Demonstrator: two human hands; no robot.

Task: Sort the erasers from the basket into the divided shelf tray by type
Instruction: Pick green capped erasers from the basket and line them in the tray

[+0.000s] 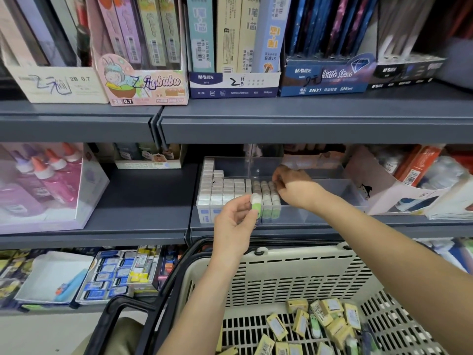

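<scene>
Just one camera here, strapped to the person's head, so there's no second view to share anything with. It's pointed forward and tilted down a bit, facing a run of grey store shelves (307,121) pretty much head-on. Super wide lens: the shelf edges bow and the corners stretch. It sits close, about arm's reach from the clear divided tray (330,190) on the middle shelf, which lands near frame centre. Both forearms come in from the bottom edge, and the cream basket (294,275) fills the lower right, right under the lens.
</scene>
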